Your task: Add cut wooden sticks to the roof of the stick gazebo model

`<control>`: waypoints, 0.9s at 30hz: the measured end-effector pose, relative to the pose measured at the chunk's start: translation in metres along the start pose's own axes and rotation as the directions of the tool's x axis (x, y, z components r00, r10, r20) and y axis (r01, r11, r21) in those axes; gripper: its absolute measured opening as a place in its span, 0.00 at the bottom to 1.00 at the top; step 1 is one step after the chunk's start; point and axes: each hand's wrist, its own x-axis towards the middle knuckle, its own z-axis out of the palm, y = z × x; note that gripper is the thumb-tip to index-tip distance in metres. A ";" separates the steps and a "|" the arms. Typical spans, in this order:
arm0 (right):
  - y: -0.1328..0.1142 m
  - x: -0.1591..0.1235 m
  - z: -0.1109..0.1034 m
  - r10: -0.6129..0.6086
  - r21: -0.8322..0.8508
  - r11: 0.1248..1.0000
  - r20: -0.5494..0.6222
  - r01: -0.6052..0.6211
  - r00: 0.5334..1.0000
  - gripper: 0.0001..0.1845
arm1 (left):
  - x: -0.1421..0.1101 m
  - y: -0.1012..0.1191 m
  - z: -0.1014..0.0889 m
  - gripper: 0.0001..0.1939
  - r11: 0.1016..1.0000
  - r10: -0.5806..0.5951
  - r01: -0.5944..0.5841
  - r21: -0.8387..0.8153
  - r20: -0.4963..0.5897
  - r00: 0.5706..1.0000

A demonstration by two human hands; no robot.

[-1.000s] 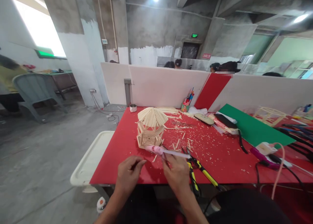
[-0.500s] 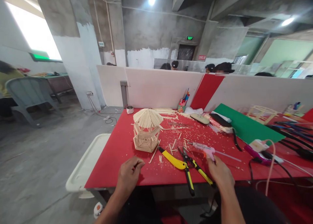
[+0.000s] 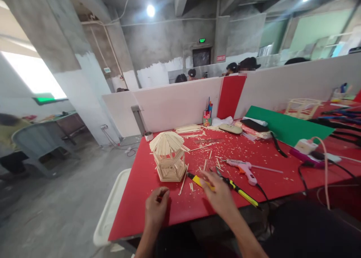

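Note:
A small pavilion of wooden sticks (image 3: 170, 167) with a peaked stick roof stands upright on the red table (image 3: 186, 209). Just in front of it is my left hand (image 3: 156, 207), its fingers curled and pressed together; whatever they may hold is hidden. My right hand (image 3: 220, 194) hovers with fingers apart over a yellow-handled folding saw (image 3: 194, 178) and a pair of cutters (image 3: 244, 196), partly covering both. To the right lies a pink glue gun (image 3: 245, 169), a clear glue stick poking out of its back.
Stick scraps litter the tabletop. A pen cup (image 3: 207, 119), a beige case (image 3: 230, 128) and a roll of tape (image 3: 148, 136) stand or lie at the back. A green board (image 3: 287, 126) and a power strip (image 3: 306, 156) with cords are on the right. Several people sit beyond the white partition (image 3: 175, 105).
My right hand has let go of the glue gun, now lying on the table, and moved left over the saw and cutters. The view has turned slightly; my left hand stays near the pavilion.

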 end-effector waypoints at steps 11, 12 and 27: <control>-0.042 -0.006 0.093 -0.005 0.159 0.987 0.165 -0.022 0.986 0.33 | 0.017 -0.007 -0.001 0.19 0.972 -0.142 0.149 -0.184 0.048 0.989; -0.044 -0.008 0.090 -0.018 0.171 0.985 0.165 -0.011 0.986 0.33 | 0.016 -0.008 0.001 0.21 0.949 -0.190 0.202 -0.240 0.071 0.979; -0.064 -0.011 0.030 -0.095 -0.032 0.994 0.291 0.109 0.952 0.12 | 0.006 0.025 0.015 0.20 0.927 -0.142 0.206 -0.315 0.216 0.966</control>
